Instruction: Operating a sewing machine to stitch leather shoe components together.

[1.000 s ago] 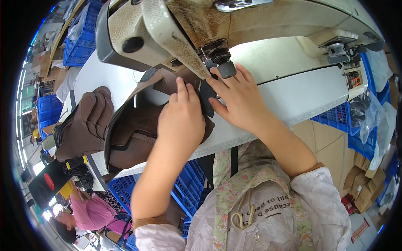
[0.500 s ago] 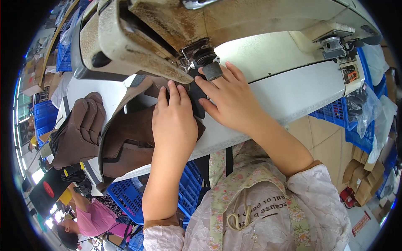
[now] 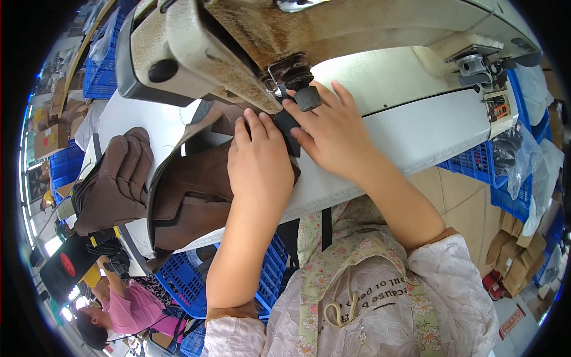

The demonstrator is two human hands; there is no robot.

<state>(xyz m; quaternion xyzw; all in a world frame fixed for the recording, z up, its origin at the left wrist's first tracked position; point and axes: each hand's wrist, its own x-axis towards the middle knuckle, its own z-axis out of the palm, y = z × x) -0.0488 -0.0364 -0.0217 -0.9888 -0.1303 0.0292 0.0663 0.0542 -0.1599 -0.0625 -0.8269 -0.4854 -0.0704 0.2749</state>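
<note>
Under the head of a sewing machine [image 3: 238, 47] lies a brown leather boot upper [image 3: 196, 190], folded over the white table edge. My left hand [image 3: 262, 157] rests flat on the leather, its fingers stretched toward the presser area. Across from it, my right hand [image 3: 336, 131] has its fingers spread around the front of the machine's post. Its index finger and thumb touch a narrow black strip [image 3: 287, 128] between the two hands. The needle and the point of stitching are hidden behind the machine head and fingers.
Left of the work, several brown leather pieces [image 3: 113, 184] lie stacked on the white table [image 3: 392, 143]. Blue crates [image 3: 184, 282] stand below the table, and another blue crate [image 3: 473, 160] is at the right. A co-worker in a pink top [image 3: 134, 309] is at the lower left.
The machine head, leather and both hands appear slightly farther right, as the view has shifted. Both hands keep nearly the same place on the work.
</note>
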